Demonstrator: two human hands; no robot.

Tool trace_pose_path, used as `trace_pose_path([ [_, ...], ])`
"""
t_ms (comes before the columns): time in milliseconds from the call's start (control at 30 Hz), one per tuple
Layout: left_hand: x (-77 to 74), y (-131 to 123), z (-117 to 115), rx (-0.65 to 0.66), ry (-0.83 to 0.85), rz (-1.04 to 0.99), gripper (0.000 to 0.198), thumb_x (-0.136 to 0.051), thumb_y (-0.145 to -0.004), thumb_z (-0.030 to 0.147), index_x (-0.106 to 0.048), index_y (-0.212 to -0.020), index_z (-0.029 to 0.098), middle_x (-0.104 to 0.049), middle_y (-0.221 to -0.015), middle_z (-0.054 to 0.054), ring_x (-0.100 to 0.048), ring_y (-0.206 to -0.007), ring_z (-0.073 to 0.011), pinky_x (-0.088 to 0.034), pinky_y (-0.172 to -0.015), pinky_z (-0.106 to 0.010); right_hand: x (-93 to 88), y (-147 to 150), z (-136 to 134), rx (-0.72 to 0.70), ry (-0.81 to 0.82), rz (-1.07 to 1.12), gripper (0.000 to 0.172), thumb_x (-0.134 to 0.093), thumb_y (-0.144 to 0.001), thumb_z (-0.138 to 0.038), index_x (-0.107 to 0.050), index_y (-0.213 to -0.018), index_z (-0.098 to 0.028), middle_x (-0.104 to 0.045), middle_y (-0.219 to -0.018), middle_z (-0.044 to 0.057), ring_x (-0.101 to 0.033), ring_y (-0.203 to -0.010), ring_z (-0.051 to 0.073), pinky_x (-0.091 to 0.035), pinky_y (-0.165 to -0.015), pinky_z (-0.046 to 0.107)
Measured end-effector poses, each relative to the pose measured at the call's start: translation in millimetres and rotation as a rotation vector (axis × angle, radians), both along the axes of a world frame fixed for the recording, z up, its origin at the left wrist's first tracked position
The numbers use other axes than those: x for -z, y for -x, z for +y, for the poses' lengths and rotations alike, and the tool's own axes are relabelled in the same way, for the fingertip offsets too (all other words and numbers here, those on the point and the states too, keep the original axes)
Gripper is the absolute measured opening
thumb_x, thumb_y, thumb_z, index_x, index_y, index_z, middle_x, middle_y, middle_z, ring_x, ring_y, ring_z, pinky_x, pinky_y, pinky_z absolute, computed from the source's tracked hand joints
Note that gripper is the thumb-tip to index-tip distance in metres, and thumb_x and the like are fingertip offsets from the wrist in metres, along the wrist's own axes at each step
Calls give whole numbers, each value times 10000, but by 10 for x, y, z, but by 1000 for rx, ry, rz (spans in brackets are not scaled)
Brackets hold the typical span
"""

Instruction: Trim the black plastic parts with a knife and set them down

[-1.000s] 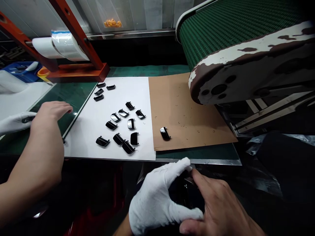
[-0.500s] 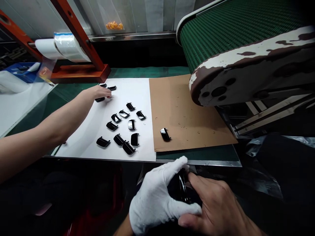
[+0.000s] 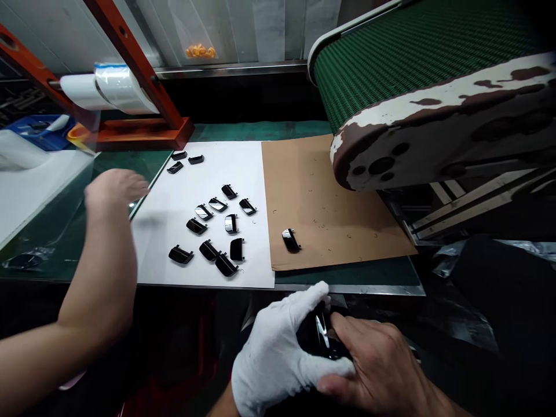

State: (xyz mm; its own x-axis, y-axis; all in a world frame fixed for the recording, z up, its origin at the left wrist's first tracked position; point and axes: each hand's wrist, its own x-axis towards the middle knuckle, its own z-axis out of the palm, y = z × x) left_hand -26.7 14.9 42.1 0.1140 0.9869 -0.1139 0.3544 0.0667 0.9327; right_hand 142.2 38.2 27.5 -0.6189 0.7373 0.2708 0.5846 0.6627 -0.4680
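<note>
A glossy black plastic part (image 3: 320, 331) sits between my two hands, below the front edge of the table. My left hand (image 3: 278, 347), in a white glove, grips it from the left with thumb and fingers curved round it. Bare, my right hand (image 3: 382, 362) closes on its right side, fingertips pressed against it; the part's lower portion is hidden. Just beyond my hands, one similar black piece (image 3: 291, 240) lies on the brown cardboard (image 3: 321, 191). Several more black pieces (image 3: 226, 264) are scattered over the white sheet (image 3: 252, 168) to the left.
A co-worker's arm (image 3: 104, 255) reaches in at the left. Behind it stands an orange-red frame (image 3: 143, 139) with plastic film rolls (image 3: 121, 87). A green-belted conveyor (image 3: 391, 75) overhangs the table at the right. A blue bin (image 3: 41, 130) is at the far left.
The co-worker's hand has moved left and toward me, away from the black pieces at the back of the white sheet. My hands keep nearly the same hold on the part.
</note>
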Motion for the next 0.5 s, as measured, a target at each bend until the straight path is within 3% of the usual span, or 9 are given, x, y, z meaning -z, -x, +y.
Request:
trace_pose_path([
  [133,28,-12,14,-24,15,-17,837,-876,-586,330,-525,-1333,192,-679,-1117,-39,-646,-1009,-239,-502,-929,-294,14,-15,14,-23,91,63,662,-215,-874,-729,-494,-605,-193,-514,-477,-2,-494,-403,134,-282,-423,284],
  [267,74,-47,22,-32,-30,-169,852,-890,-564,335,-526,-1326,219,-683,-1110,-22,-657,-999,-234,-507,-926,-279,13,-61,23,0,531,288,630,-316,-734,-853,-360,-648,-230,-367,-533,-58,-346,-443,102,-229,-424,255],
  [367,118,-67,22,-38,1,-301,874,-892,-567,324,-498,-1344,252,-672,-1149,-11,-650,-1038,-242,-501,-955,-289,43,-104,6,83,850,458,679,-333,-636,-915,-365,-706,-240,-275,-559,-78,-250,-475,104,-184,-438,258],
  [500,173,-67,22,-67,34,-467,830,-864,-604,406,-494,-1338,291,-663,-1155,-1,-633,-1084,-244,-492,-979,-300,119,-91,-17,191,1083,727,576,-389,-755,-809,-457,-850,-246,-266,-589,-84,-218,-505,107,-196,-461,246],
])
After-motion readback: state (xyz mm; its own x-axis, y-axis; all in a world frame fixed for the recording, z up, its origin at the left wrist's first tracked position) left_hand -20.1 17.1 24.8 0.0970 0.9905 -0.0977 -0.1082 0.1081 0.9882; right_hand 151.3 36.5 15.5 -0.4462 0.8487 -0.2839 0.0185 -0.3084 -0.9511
